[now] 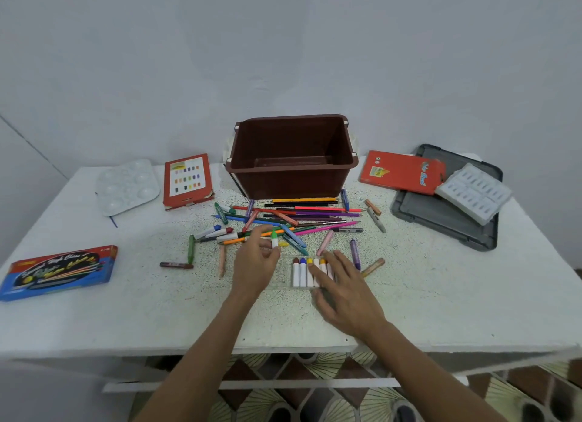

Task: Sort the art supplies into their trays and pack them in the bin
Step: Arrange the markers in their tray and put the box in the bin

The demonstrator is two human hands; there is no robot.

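On the white bench (157, 311), just before us, lies one clear tray (285, 275) holding a row of white markers (299, 273). We count four caps there: brown, blue, yellow and orange. Any further ones are hidden under the right grip (343, 292), which lies released, its straight fingers resting flat on the row. The left grip (256, 261), just left of the tray, pinches one white marker with a green cap (274, 239), held upright above the tray's far left corner.

Beyond the tray a loose heap of coloured pencils, crayons and markers (315, 215) spreads across the bench, too tangled for us to count. Behind it stands one brown bin (293, 182), open, with nothing in the part of it we can see.

We count two red boxes. One (188, 180), left of the bin, bears a white label with three rows of colour swatches. The other (401, 171), to the right, carries writing too blurred to read. One blue box (59, 272) lies at the near left; we make out "High Class" on it and little more. One white paint palette (127, 185) sits at the far left. At the far right one grey lid (441, 213) lies flat, and on it rest the second red box and one white moulded tray (474, 193).
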